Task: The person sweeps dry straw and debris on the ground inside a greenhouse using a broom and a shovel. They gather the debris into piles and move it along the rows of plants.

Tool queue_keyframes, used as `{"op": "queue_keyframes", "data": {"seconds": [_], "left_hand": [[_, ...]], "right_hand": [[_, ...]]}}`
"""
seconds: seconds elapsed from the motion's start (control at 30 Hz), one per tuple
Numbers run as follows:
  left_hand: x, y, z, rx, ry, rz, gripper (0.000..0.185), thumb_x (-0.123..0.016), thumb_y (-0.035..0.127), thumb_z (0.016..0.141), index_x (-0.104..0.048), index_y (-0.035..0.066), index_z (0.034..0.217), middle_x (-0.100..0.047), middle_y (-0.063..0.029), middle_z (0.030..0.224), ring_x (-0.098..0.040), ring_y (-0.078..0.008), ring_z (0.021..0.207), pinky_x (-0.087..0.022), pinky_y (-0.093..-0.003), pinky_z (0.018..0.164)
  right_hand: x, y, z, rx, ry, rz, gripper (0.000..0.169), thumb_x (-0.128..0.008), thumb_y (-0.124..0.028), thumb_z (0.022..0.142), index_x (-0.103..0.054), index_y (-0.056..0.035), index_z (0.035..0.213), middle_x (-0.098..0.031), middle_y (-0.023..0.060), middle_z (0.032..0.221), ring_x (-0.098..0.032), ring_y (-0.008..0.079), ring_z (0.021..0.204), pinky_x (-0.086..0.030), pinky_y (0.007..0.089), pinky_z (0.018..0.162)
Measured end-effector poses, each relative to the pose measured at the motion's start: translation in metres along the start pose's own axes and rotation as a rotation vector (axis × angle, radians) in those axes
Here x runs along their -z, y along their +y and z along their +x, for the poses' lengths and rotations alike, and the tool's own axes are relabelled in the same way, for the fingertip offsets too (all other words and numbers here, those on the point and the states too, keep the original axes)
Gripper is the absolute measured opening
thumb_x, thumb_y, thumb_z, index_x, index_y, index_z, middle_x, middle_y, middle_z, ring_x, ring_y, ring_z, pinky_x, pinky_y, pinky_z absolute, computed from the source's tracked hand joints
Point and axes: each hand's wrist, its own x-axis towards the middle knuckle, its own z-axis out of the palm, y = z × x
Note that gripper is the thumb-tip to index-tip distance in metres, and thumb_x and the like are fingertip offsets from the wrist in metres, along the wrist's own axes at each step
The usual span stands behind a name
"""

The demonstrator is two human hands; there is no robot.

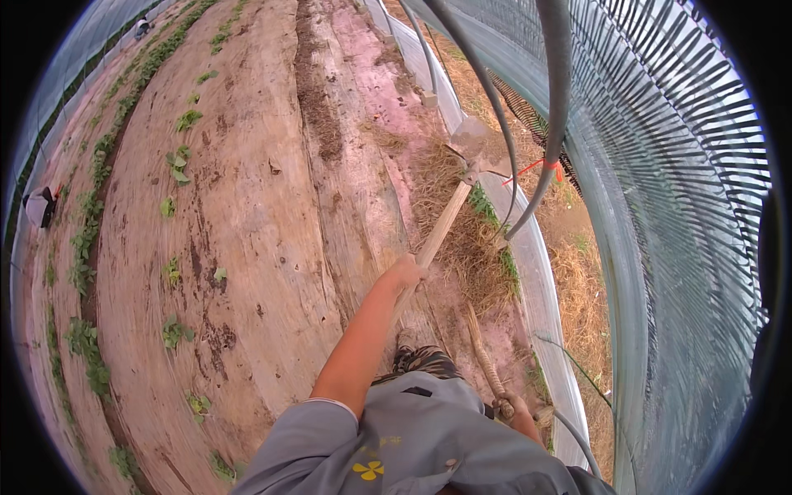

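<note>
My left hand (409,272) grips the upper wooden handle of a long two-handled tool (445,223), whose head is a wide metal blade pair (473,167), partly blurred, at the plastic wall's foot. Down at the right, my right hand (512,408) is closed around a second wooden handle (484,359), which runs up towards the dry grass. Whether both handles meet at the blades is hidden. Dry cut grass (445,210) lies under and around the head, and green weeds (482,201) stand along the plastic edge.
Grey metal hoops (550,124), one tied with red string (549,164), rise at the right beside a clear plastic sheet wall (674,278). Ground film (260,216) with rows of green plants (179,164) spreads leftward. A person (40,207) is low at the far left; another is at the top left.
</note>
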Motion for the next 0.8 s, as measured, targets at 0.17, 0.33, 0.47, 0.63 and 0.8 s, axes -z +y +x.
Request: {"op": "queue_keyframes", "data": {"seconds": [0.17,0.33,0.47,0.63,0.8], "left_hand": [[0.033,-0.119,-0.108,0.170,0.105,-0.083,0.027,-0.068,0.013,0.067,-0.062,-0.007,0.085,-0.062,-0.0139,0.068,-0.059,-0.0194,0.052,-0.047,-0.0351,0.047],[0.054,-0.202,-0.242,0.382,0.208,-0.307,0.026,-0.066,0.001,0.064,-0.058,0.000,0.090,-0.056,-0.0078,0.061,-0.055,-0.0182,0.048,-0.044,-0.0332,0.043],[0.059,-0.256,-0.346,0.517,0.328,-0.356,0.012,-0.069,0.004,0.068,-0.060,0.001,0.074,-0.056,-0.0070,0.056,-0.055,-0.0175,0.045,-0.044,-0.0328,0.042],[0.055,-0.308,-0.435,0.713,0.502,-0.519,0.011,-0.068,0.002,0.070,-0.058,0.000,0.074,-0.056,-0.0088,0.057,-0.055,-0.0200,0.045,-0.045,-0.0341,0.043],[0.063,-0.324,-0.471,0.747,0.645,-0.704,0.014,-0.066,0.003,0.071,-0.056,-0.003,0.078,-0.055,-0.0106,0.059,-0.055,-0.0207,0.046,-0.048,-0.0365,0.043]], "right_hand": [[-0.025,-0.003,0.004,-0.151,0.108,-0.061,0.020,-0.051,-0.008,0.084,-0.043,-0.0052,0.102,-0.050,0.0067,0.073,-0.056,0.0172,0.056,-0.046,0.0266,0.044],[-0.035,-0.004,0.043,-0.189,0.184,-0.153,0.020,-0.053,-0.008,0.084,-0.042,-0.0018,0.099,-0.050,0.0066,0.070,-0.057,0.0167,0.055,-0.047,0.0276,0.043],[-0.073,-0.007,0.057,-0.175,0.147,-0.225,0.020,-0.053,-0.007,0.083,-0.042,-0.0015,0.099,-0.051,0.0067,0.069,-0.057,0.0171,0.052,-0.048,0.0287,0.041],[-0.139,-0.019,0.051,-0.137,0.041,-0.309,0.022,-0.054,-0.010,0.084,-0.044,-0.0067,0.104,-0.052,0.0071,0.067,-0.057,0.0170,0.052,-0.048,0.0294,0.041],[-0.197,-0.022,0.048,-0.072,-0.057,-0.391,0.026,-0.055,-0.009,0.084,-0.046,-0.0072,0.109,-0.053,0.0076,0.067,-0.056,0.0172,0.052,-0.047,0.0306,0.040]]}}
